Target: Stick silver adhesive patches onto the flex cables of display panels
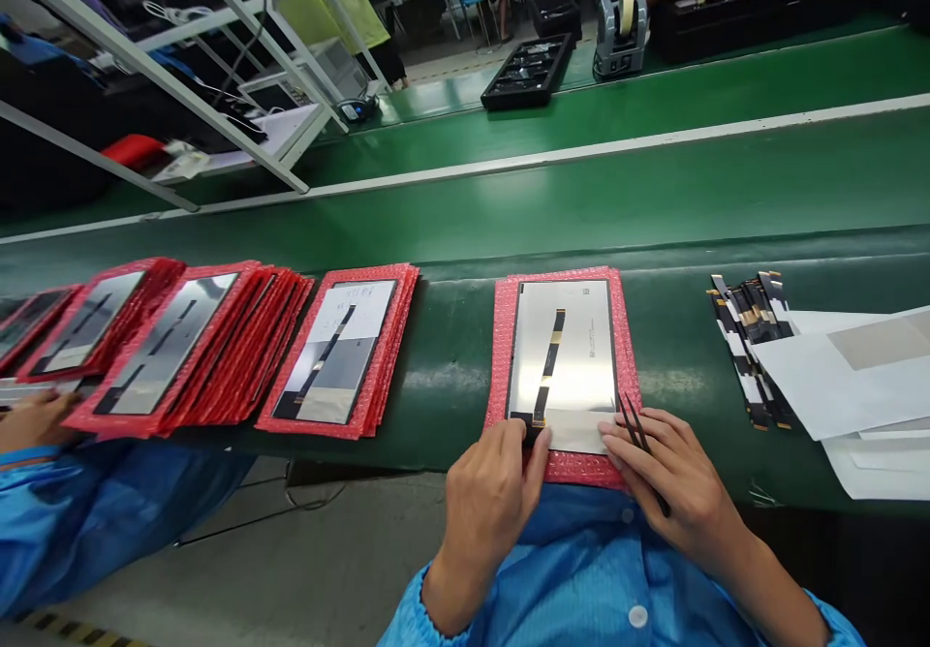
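Observation:
In front of me a flat display panel (585, 356) with a silvery back lies on a red bubble-wrap sheet (628, 352). A narrow black and gold flex cable (550, 364) runs along the panel, slightly slanted. At the cable's lower end, my left hand (490, 487) is closed, thumb and forefinger pinching by its connector; the fingers partly hide that spot. My right hand (672, 473) holds black tweezers (637, 434), their tips pointing up and away. Its fingertips touch the pale strip (577, 429) along the panel's lower edge.
Left stand stacks of similar panels on red bubble wrap (338, 352). Several loose flex cables (752, 347) and white sheets (847, 371) lie at right. Beyond are a tape dispenser (621, 35), a black tray (528, 71), a metal frame (239, 37) and co-workers; another person's hand (36, 421) is far left.

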Demonstrator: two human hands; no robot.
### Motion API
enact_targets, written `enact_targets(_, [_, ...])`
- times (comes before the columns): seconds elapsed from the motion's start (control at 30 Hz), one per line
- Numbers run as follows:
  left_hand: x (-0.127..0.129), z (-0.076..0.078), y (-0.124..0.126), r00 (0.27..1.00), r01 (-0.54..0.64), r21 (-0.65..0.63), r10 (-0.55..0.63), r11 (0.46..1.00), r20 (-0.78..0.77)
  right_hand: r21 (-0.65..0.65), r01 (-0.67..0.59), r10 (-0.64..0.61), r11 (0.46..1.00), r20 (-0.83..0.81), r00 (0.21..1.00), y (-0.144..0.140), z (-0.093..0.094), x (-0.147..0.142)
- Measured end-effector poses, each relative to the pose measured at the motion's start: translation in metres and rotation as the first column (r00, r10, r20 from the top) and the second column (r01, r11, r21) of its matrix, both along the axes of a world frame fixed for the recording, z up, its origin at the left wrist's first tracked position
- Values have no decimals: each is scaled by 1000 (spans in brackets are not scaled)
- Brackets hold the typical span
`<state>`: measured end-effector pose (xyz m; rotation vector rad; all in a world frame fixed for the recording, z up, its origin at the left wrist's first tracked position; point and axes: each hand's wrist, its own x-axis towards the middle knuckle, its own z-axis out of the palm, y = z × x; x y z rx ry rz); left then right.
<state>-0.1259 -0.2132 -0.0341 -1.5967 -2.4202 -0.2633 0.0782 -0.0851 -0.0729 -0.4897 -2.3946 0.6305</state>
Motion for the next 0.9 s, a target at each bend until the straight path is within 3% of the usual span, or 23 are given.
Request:
enact_targets(0.07, [1,-3,-1,998,28,-4,-28,1000,-51,12,-5,5,1000,-4,1000,0,-1,0])
enact_targets(0.13, [5,-5,-1,982,145,-27,-147,989,-119,24,-4,4,1000,-3,1000,0,-1,0])
enact_targets(0.23, [11,-7,5,896,393,-70,-399,917,-194,37,5,-6,999,4,1000,0,-2,-1])
enact_targets(0.3, [14,-8,9,847,479,-68,-481,875,-226,35,42,-42,999,8,999,0,-2,-3])
enact_targets(0.5, [12,-13,12,837,487,-32,-477,873,-269,-65,238,-240,969,-20,971,-2,5,-9])
enact_targets(0.77, [12,-16,15,833,508,-2,-492,861,-251,-50,54,-55,997,-24,998,-2,8,-6])
enact_targets(0.9, [10,-16,14,836,522,28,-505,853,-216,-57,197,-200,979,-49,979,-3,7,-7])
